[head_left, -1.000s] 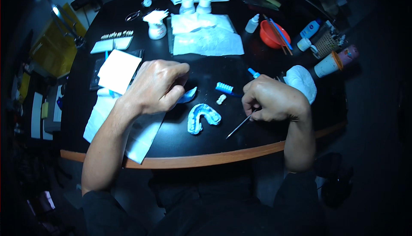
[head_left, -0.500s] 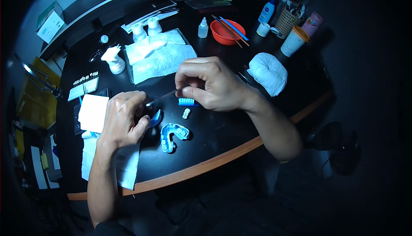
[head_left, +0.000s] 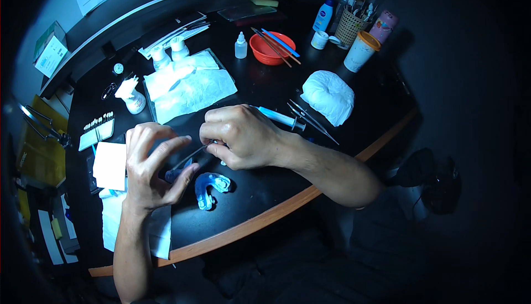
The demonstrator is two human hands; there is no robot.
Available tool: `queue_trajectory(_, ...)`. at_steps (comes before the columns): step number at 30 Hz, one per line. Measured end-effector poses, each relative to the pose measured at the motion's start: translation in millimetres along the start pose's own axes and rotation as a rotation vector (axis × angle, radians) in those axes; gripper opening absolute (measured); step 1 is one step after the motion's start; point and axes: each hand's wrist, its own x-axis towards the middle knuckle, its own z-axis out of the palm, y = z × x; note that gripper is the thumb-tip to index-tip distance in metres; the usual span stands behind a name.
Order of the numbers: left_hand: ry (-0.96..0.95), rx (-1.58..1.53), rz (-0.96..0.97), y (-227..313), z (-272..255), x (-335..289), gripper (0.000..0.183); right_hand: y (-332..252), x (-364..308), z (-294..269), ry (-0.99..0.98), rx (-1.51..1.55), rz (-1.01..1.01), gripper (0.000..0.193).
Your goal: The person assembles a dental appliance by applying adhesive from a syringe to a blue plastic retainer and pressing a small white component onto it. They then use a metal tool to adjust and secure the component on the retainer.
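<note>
My right hand (head_left: 238, 138) is closed in a pinch on a thin dark stick-like tool (head_left: 193, 153), which slants down toward my left hand. Its far end is hard to make out. Fingers and thumb apart, my left hand (head_left: 150, 168) curves around that end and appears to hold nothing. Between and behind its fingers a blue piece (head_left: 178, 171) shows in part on the black table. Just below my hands lies a blue and white horseshoe-shaped dental model (head_left: 206, 190). A small white piece (head_left: 223, 163) peeks out under my right hand, which hides the blue-handled brush.
Beyond my right hand lie a blue syringe (head_left: 279, 118) and tweezers (head_left: 315, 122) beside a white padded bundle (head_left: 329, 96). Farther back stand a red bowl (head_left: 268, 55) and a dropper bottle (head_left: 240, 47). White sheets (head_left: 193, 91) and a tooth shade guide (head_left: 97, 132) are at left.
My right hand has come down and left with the tool, covering the brush. My left fingers have spread apart. The view has shifted, and the syringe and tweezers show more fully.
</note>
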Motion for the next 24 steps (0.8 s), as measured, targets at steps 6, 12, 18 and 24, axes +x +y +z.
queue_trajectory(6, 0.0, 0.044, 0.072, -0.1, 7.5, -1.6, 0.022, -4.6, 1.3, 6.1, 0.078, -0.041, 0.0, 0.01)
queue_trajectory(12, 0.101, 0.112, 0.08, 1.7, 9.1, -0.2, 0.022, -9.1, 3.4, -27.7, 0.161, -0.137, -0.188, 0.013)
queue_trajectory(18, 0.139, 0.142, 0.05, -2.6, -0.9, -4.7, 0.018, 37.8, -90.6, -129.6, 1.045, -0.163, 0.311, 0.011)
queue_trajectory(24, 0.158, 0.106, 0.062, -3.8, 8.6, 0.0, 0.009, 157.6, -245.0, -244.9, 1.006, -0.721, 1.37, 0.064)
